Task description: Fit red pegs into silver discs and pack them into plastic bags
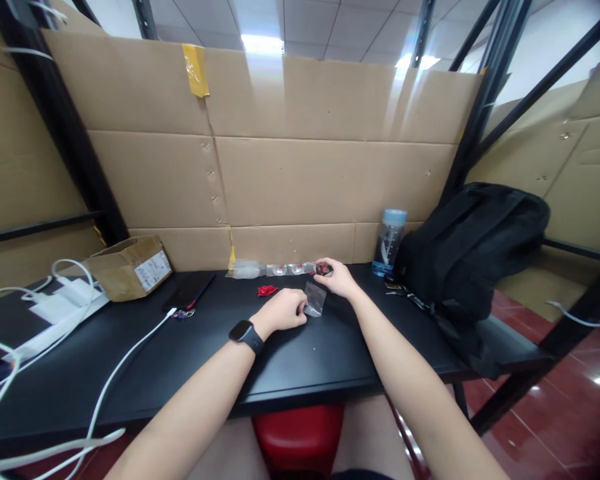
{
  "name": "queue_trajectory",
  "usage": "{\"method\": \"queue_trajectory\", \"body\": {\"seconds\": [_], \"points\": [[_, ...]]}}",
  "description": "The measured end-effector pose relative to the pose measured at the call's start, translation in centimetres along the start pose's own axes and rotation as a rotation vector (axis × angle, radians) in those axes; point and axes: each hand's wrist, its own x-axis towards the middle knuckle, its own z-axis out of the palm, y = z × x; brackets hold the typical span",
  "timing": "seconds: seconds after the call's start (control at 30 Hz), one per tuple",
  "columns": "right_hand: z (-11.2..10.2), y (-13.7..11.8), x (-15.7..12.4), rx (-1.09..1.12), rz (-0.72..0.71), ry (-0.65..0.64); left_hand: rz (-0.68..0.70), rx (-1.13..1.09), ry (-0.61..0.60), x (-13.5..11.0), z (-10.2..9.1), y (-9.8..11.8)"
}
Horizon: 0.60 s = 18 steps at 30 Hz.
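My left hand (pixel 283 310), with a black watch on its wrist, is closed in a pinch on the edge of a small clear plastic bag (pixel 315 298) that rests on the black table (pixel 145 367). My right hand (pixel 336 277) reaches farther back and its fingers are closed on a small red and black item (pixel 323 269) at the right end of a row of clear packets (pixel 273 269) along the cardboard wall. A small heap of red pieces (pixel 267 290) lies on the table left of my left hand.
A blue-capped clear bottle (pixel 389 243) and a black backpack (pixel 473 247) stand at the right. A black phone (pixel 188 292), a small cardboard box (pixel 130 267), white chargers and cables (pixel 65 300) lie at the left. A red stool (pixel 300 433) sits under the table.
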Motion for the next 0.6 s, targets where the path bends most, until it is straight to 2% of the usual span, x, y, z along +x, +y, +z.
{"method": "queue_trajectory", "body": {"seconds": [0.2, 0.3, 0.37, 0.47, 0.53, 0.6], "points": [[-0.4, -0.3, -0.2, -0.047, -0.033, -0.004, 0.033, -0.058, -0.115, -0.4, -0.3, -0.7], [-1.1, -0.8, -0.4, -0.064, -0.029, -0.036, -0.027, -0.006, -0.138, -0.7, -0.4, -1.3], [-1.7, -1.2, -0.6, -0.081, -0.035, -0.111, -0.106, 0.047, -0.157, -0.8, -0.2, -1.7], [-2.2, -1.9, -0.8, -0.155, -0.063, -0.320, -0.205, 0.109, -0.162, -1.0, 0.2, -2.0], [-2.2, -2.3, -1.0, -0.220, -0.060, -0.435, -0.223, 0.133, -0.155, -1.0, 0.3, -2.1], [-2.0, -2.7, -1.2, -0.259, -0.038, -0.472, -0.219, 0.134, -0.163, -1.0, 0.3, -2.0]]}}
